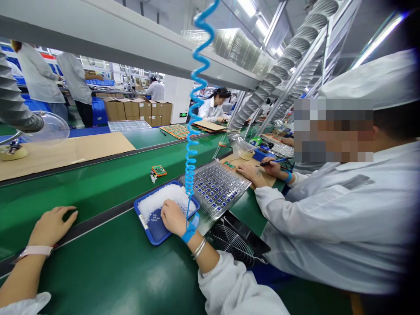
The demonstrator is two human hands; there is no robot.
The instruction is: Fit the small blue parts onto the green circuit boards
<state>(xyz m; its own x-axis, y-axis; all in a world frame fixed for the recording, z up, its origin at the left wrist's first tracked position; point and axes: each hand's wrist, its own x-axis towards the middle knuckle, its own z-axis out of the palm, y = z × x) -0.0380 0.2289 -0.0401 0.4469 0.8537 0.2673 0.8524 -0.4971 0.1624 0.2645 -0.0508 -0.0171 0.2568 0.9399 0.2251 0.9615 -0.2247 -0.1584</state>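
Observation:
My left hand [54, 225] lies over the near edge of the green conveyor belt [108, 188], thumb and fingers apart, holding nothing. My right hand [173, 217] is in a blue tray [156, 238] of small white pieces [160, 199]; its fingers are curled down together, and what they hold, if anything, is hidden. A few pieces lie loose on the tray floor beside those fingers. Around my right wrist is a blue strap [190, 228] joined to a coiled blue cord [198, 83]. Just beyond the tray, a small green circuit board with orange edges [159, 170] rests on the belt.
Right of the blue tray stands a clear tray [218, 186] of small blue-and-silver parts, with a black fan [234, 243] below it. A co-worker [315, 205] at the right holds a pen-like tool over brown board. Across the belt lies a cardboard sheet [95, 148].

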